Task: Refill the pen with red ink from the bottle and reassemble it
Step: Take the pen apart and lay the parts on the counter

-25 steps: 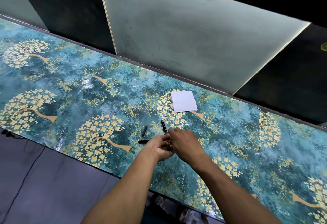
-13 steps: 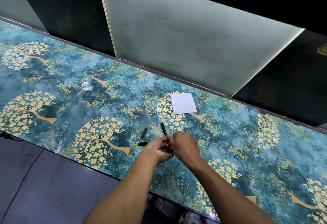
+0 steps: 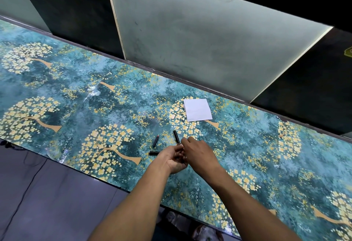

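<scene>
Three pen parts lie on the patterned table (image 3: 95,107): a thin refill with a red tip (image 3: 155,141), a black barrel piece (image 3: 176,136) and a short black piece (image 3: 154,153). My left hand (image 3: 174,160) is just right of the short piece, its fingers curled around a small dark pen part that is mostly hidden. My right hand (image 3: 199,155) lies against the left, back upward. Its fingertips are at the near end of the black barrel piece, and I cannot tell whether they grip anything. No ink bottle shows.
A folded white paper (image 3: 198,109) lies behind the pen parts. A wall of frosted and dark panels (image 3: 190,37) rises along the table's far edge. The near edge drops to a grey floor (image 3: 47,193) with a thin cable.
My right hand has drawn slightly away from the left, and its fingertips have shifted towards the black barrel piece. The parts on the table have not moved.
</scene>
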Demonstrator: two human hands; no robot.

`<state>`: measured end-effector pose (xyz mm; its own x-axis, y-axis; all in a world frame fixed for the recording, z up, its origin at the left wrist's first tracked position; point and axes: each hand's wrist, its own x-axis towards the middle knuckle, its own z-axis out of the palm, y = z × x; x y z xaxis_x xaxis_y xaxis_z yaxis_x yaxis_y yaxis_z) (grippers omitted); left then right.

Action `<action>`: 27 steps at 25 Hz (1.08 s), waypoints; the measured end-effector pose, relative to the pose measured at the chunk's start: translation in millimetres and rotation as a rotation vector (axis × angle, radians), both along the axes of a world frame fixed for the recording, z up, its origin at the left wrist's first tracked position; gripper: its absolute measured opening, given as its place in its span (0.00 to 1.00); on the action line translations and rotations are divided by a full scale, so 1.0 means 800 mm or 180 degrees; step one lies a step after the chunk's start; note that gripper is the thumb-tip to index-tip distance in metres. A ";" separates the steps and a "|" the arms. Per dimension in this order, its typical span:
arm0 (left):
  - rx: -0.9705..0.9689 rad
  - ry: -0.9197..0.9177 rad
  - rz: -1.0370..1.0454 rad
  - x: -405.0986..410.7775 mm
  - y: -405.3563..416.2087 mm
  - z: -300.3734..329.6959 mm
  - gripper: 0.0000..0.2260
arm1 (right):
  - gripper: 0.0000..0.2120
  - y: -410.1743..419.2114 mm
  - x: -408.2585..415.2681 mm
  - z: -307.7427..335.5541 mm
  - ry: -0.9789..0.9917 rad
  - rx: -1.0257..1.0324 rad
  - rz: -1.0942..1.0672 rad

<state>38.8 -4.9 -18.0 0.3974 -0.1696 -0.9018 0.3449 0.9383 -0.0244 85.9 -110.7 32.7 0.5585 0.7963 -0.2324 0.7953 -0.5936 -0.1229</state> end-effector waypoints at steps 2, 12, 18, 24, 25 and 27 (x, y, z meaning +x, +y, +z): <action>-0.0022 0.0030 0.0014 -0.001 0.000 -0.001 0.14 | 0.09 0.003 -0.001 0.004 -0.0067 -0.0099 -0.0003; 0.0010 0.0003 0.0004 0.001 -0.002 -0.001 0.10 | 0.17 0.019 0.004 -0.020 0.1532 0.0550 -0.2172; 0.0073 -0.0015 -0.0055 0.001 -0.005 0.002 0.11 | 0.21 0.012 0.003 -0.027 0.1497 0.0606 -0.2199; 0.0226 -0.0083 -0.0217 -0.010 -0.010 0.012 0.15 | 0.23 -0.002 -0.009 -0.004 0.1903 0.0927 -0.2381; 0.0271 -0.0097 -0.0293 -0.013 -0.009 0.011 0.17 | 0.24 -0.005 -0.012 -0.001 0.2010 0.0987 -0.2434; 0.0471 -0.0185 -0.0496 -0.019 -0.010 0.010 0.15 | 0.24 -0.014 -0.019 0.004 0.2130 0.1022 -0.2550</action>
<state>23.9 -12.5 -10.1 0.4288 -0.1004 -0.8978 0.4828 0.8655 0.1338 70.5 -122.2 36.3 0.7797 0.3356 -0.5286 -0.0934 -0.7724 -0.6283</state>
